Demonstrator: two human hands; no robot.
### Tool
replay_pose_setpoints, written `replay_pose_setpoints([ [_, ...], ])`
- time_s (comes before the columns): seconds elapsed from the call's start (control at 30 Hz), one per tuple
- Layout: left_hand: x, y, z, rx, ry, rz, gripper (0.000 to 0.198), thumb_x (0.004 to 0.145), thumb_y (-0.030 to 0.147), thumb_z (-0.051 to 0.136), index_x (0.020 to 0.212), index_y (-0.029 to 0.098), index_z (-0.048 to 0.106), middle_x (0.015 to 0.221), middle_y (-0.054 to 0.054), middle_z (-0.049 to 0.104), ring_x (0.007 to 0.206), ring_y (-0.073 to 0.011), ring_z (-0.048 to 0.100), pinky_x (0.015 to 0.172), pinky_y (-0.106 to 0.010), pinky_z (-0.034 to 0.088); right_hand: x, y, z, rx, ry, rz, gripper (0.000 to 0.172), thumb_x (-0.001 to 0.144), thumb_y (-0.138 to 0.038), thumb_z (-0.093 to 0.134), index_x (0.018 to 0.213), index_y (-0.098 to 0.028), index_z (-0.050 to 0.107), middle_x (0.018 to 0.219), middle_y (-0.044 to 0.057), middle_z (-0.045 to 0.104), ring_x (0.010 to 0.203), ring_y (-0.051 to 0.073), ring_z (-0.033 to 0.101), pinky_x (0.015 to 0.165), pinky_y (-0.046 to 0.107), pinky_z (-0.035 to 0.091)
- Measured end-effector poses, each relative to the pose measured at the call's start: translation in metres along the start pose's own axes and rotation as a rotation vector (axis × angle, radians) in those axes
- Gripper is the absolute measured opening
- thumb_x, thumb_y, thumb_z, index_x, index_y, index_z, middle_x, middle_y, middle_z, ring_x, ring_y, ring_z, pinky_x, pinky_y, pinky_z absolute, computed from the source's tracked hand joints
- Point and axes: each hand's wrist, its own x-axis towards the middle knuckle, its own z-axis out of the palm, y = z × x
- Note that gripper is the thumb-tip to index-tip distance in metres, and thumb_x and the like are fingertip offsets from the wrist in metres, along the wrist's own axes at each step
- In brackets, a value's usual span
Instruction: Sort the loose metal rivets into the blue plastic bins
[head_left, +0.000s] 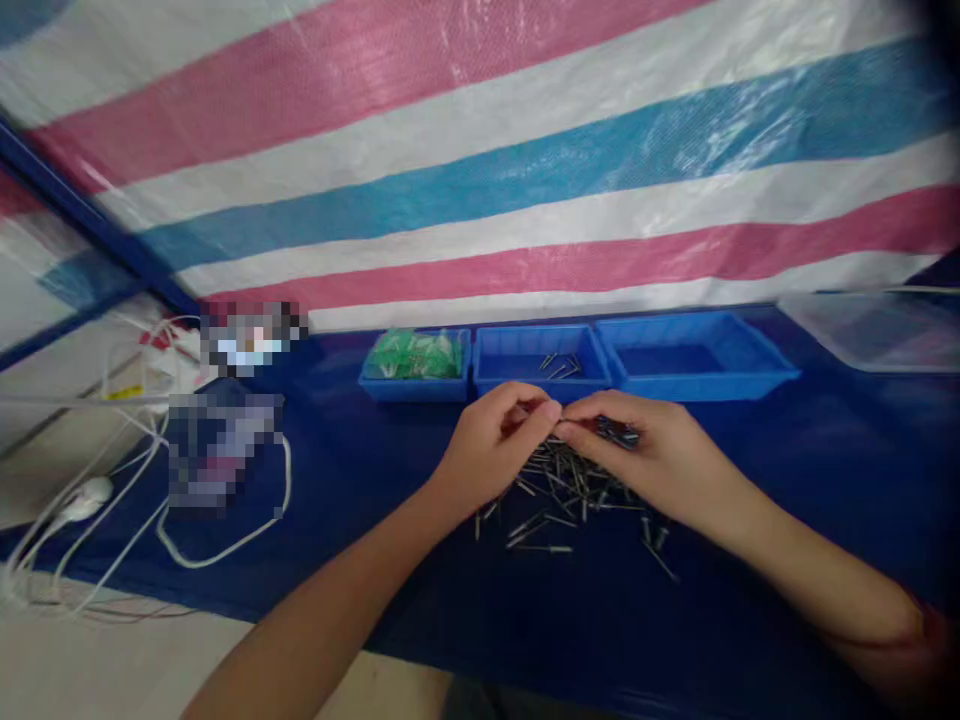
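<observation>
My left hand [499, 435] and my right hand [649, 445] meet fingertip to fingertip above a loose pile of thin metal pins [574, 475] that look like blind rivets. Both hands are closed in a pinch. Whatever is between the fingertips is too small and too covered to make out. Just behind the hands stands a blue tray [536, 345] with a few similar pins lying in it. Several stray pins lie in front of the pile, one of them a long rivet-like pin [544, 548] lying flat.
To the left stands a blue tray [416, 390] of green-and-clear plastic packets [416, 352]; to the right, another blue tray [697, 385]. A clear plastic container [877, 330] sits at far right. White cables [225, 555] and blurred-out items lie left. Striped sheeting [480, 200] hangs behind the table.
</observation>
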Motion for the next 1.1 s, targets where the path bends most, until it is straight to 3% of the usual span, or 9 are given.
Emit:
replay_pose_setpoints([
  [0.3,-0.005,-0.010,0.003,-0.036,-0.062,-0.037,0.019,0.087,0.031,0.058,0.095,0.015,0.062,0.074,0.001,0.057,0.061,-0.0079,0.048,0.058,-0.020,0.039,0.003,-0.002,0.003,0.296,0.136,0.102,0.015,0.078,-0.040,0.070,0.080,-0.025,0.071,0.078,0.000,0.072,0.070,0.015,0.065,0.066,0.027,0.053],
  [0.53,-0.004,-0.010,0.001,0.090,-0.113,0.040,0.022,0.089,0.034,0.055,0.092,0.015,0.066,0.079,-0.001,0.060,0.064,-0.0093,0.050,0.059,-0.021,0.039,0.001,-0.001,0.003,0.217,0.051,-0.032,0.013,0.085,-0.035,0.063,0.092,-0.027,0.071,0.089,0.002,0.070,0.085,0.017,0.065,0.070,0.029,0.051],
  [0.67,-0.003,-0.009,-0.005,0.120,-0.040,0.033,0.021,0.087,0.034,0.059,0.091,0.014,0.065,0.080,-0.002,0.062,0.064,-0.0096,0.052,0.060,-0.021,0.042,0.000,0.000,0.001,0.051,0.072,-0.120,0.014,0.088,-0.031,0.059,0.095,-0.026,0.070,0.087,0.002,0.070,0.077,0.016,0.064,0.064,0.029,0.048],
  [0.77,-0.002,-0.008,-0.008,0.175,0.019,0.038,0.020,0.087,0.034,0.058,0.090,0.015,0.064,0.083,-0.002,0.063,0.066,-0.0101,0.054,0.063,-0.022,0.044,0.002,0.000,0.000,-0.123,0.064,-0.258,0.015,0.091,-0.026,0.054,0.095,-0.023,0.068,0.087,0.003,0.070,0.079,0.017,0.063,0.069,0.030,0.048],
  [0.9,-0.001,-0.006,-0.011,0.281,0.064,0.030,0.028,0.089,0.034,0.056,0.111,0.016,0.060,0.085,-0.001,0.063,0.062,-0.0094,0.052,0.063,-0.023,0.045,0.015,0.007,0.001,-0.449,0.183,-0.391,0.018,0.093,-0.026,0.051,0.093,-0.018,0.067,0.088,0.006,0.070,0.082,0.020,0.061,0.075,0.035,0.042],
  [1.0,-0.001,-0.006,-0.013,0.392,0.029,0.075,0.032,0.089,0.032,0.055,0.116,0.016,0.057,0.088,-0.002,0.064,0.062,-0.0098,0.052,0.065,-0.025,0.045,0.027,0.014,0.001,-0.770,0.281,-0.347,0.024,0.095,-0.030,0.047,0.095,-0.018,0.068,0.087,0.007,0.070,0.081,0.023,0.058,0.069,0.037,0.034],
  [1.1,-0.002,-0.007,-0.014,0.525,-0.074,0.166,0.020,0.091,0.028,0.052,0.102,0.016,0.064,0.088,-0.003,0.064,0.071,-0.0122,0.056,0.071,-0.026,0.045,0.031,0.018,0.001,-0.963,0.301,-0.299,0.029,0.095,-0.035,0.046,0.096,-0.018,0.069,0.088,0.008,0.070,0.083,0.026,0.055,0.067,0.037,0.029],
])
